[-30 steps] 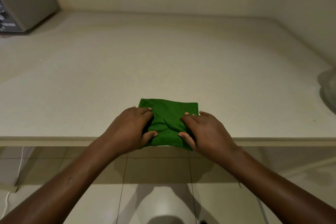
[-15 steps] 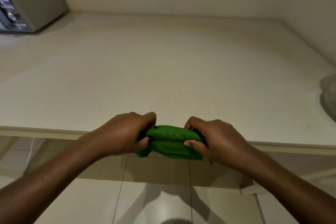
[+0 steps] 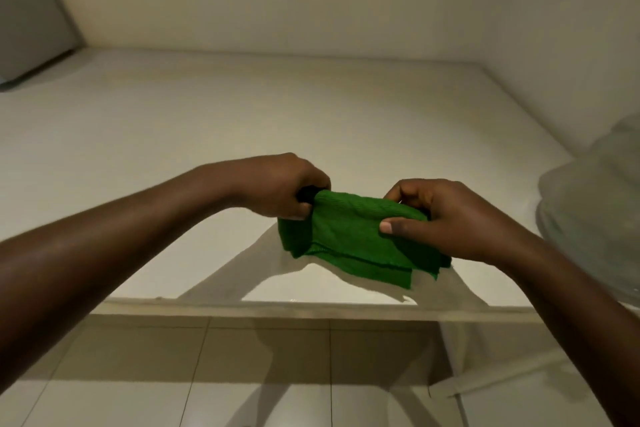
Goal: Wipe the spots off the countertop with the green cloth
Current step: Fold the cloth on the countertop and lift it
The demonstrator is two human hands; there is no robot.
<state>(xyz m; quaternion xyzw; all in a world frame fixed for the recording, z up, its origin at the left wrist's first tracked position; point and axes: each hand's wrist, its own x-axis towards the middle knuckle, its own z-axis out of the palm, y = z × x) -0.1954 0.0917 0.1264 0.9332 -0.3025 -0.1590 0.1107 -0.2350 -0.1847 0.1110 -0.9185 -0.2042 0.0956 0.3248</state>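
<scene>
Above the counter's (image 3: 242,121) front edge, the folded green cloth (image 3: 349,236) is held clear of the surface, pinched at its left end by the left hand (image 3: 280,184) and gripped at its right end by the right hand (image 3: 440,218).

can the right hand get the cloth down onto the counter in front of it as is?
Probably yes. The right hand and left hand both grip the green cloth, held above the countertop. The surface below and ahead looks bare, so nothing seems to block lowering it.
</scene>
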